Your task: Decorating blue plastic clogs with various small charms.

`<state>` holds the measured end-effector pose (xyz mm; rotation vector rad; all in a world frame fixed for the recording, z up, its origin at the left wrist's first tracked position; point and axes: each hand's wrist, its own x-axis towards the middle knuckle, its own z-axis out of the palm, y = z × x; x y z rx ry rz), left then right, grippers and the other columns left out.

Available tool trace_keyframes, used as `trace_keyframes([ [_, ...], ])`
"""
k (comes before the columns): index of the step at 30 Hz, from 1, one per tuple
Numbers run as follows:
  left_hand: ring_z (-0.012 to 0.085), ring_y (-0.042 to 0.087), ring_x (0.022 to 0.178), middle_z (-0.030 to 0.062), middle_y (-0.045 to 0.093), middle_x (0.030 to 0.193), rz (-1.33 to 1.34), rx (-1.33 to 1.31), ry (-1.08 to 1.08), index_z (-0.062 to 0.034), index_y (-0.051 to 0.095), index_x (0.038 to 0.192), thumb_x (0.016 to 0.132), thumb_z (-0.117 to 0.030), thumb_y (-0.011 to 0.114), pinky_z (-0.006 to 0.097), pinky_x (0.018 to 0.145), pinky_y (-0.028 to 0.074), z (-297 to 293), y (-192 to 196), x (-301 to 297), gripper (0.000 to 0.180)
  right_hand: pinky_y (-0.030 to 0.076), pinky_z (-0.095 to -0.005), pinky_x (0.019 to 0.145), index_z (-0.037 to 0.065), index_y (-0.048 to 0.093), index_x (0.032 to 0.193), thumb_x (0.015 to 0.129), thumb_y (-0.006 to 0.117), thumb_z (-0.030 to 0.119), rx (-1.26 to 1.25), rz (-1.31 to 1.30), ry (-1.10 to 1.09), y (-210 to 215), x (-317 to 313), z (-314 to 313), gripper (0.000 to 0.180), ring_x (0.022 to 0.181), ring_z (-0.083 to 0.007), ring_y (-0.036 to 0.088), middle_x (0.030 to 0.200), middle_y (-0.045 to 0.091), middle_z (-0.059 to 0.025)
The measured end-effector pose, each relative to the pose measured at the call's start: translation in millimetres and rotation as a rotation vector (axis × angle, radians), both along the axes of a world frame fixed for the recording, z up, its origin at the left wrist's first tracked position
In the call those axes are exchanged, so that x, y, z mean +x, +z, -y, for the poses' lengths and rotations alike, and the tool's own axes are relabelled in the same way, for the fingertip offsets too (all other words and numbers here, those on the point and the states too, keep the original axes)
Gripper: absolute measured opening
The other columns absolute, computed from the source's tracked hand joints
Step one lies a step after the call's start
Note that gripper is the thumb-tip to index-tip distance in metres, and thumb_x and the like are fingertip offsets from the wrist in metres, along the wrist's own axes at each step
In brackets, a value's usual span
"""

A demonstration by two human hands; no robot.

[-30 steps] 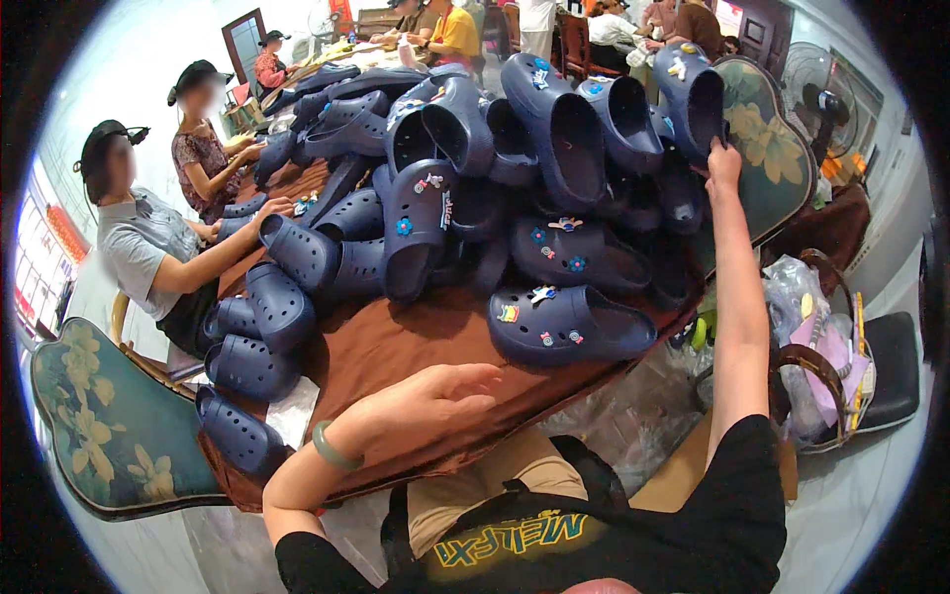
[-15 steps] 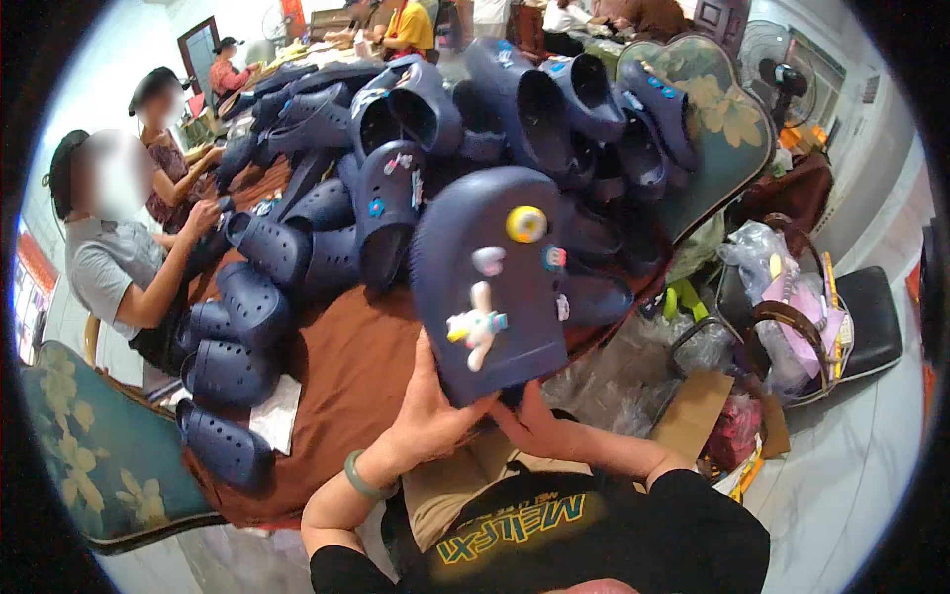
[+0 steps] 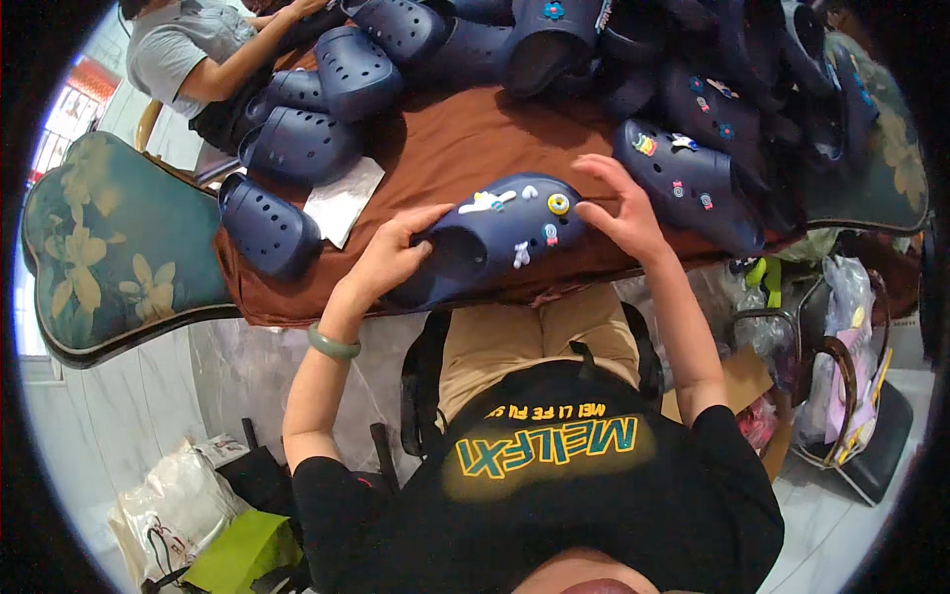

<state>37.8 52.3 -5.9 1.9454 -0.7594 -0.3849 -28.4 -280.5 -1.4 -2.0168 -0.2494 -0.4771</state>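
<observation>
A navy foam clog [image 3: 534, 213] lies on the brown tablecloth close in front of me, its toe toward the right. Charms sit on its upper: a yellow ring, a small heart, a white figure and others. My left hand [image 3: 396, 257], with a green bangle on the wrist, grips the clog by the rim of its foot opening. Beside the toe, my right hand [image 3: 633, 218] is open, thumb and fingers apart, with nothing in it. Just right of that hand rests another charm-covered clog [image 3: 683, 183].
Plain navy clogs [image 3: 307, 144] stand at the left, next to a white paper [image 3: 344, 203]. More clogs pile up at the far right. A person in a grey shirt [image 3: 188, 49] sits far left. Floral chair backs [image 3: 99, 238] flank the table; a bag-filled basket [image 3: 836, 366] is at right.
The clog has come down from upright before me to lying on the table. My right hand has let go and opened by its toe. The view has tilted downward.
</observation>
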Motion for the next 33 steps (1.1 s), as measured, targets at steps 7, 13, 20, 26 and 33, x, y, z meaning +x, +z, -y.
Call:
trace_keyframes([
  [7,0.0096,0.055,0.107,0.005,0.061,0.113,-0.238,0.257,0.169,-0.0012,0.058,0.12,0.096,-0.026,0.059,0.024,0.085,0.045,6,44,-31,0.035,0.03,-0.0341,0.11,0.002,0.054,0.128,0.078,0.069,0.017,-0.06,-0.305,0.481,4,31,-1,0.054,0.13,-0.0241,0.043,0.134,0.05,-0.0113],
  [13,0.0133,0.056,0.104,0.0027,0.06,0.111,-1.121,-0.769,0.135,-0.0045,0.056,0.119,0.095,-0.028,0.059,0.029,0.094,0.043,72,13,-21,0.034,0.031,-0.0341,0.11,0.004,0.055,0.128,0.086,0.065,0.021,0.011,-0.403,0.56,2,45,-10,0.047,0.131,-0.025,0.044,0.136,0.052,-0.0121],
  [20,0.0188,0.064,0.093,0.0106,0.064,0.104,-1.207,-0.872,0.193,0.0066,0.058,0.11,0.08,0.004,0.058,0.03,0.086,0.052,80,5,-25,0.03,0.047,-0.0405,0.09,0.003,0.061,0.112,0.098,0.048,0.022,-0.236,-0.146,0.205,-9,40,-31,0.027,0.106,-0.0356,0.06,0.112,0.064,-0.0187],
  [26,0.019,0.065,0.091,0.0106,0.066,0.101,-1.04,-0.856,0.197,0.0055,0.06,0.11,0.077,0.003,0.059,0.032,0.084,0.052,79,-2,-34,0.033,0.05,-0.0387,0.08,0.002,0.063,0.103,0.097,0.049,0.023,-0.374,-0.206,0.097,-11,63,-38,0.026,0.09,-0.0359,0.065,0.095,0.067,-0.0179],
  [33,0.0201,0.066,0.092,0.0121,0.067,0.103,-1.076,-0.868,0.137,0.0058,0.059,0.112,0.076,0.005,0.062,0.033,0.085,0.053,75,-11,-38,0.036,0.05,-0.0338,0.079,-0.002,0.065,0.102,0.092,0.055,0.026,-0.076,-0.383,0.057,-26,90,-23,0.03,0.084,-0.0207,0.065,0.09,0.069,-0.0126],
])
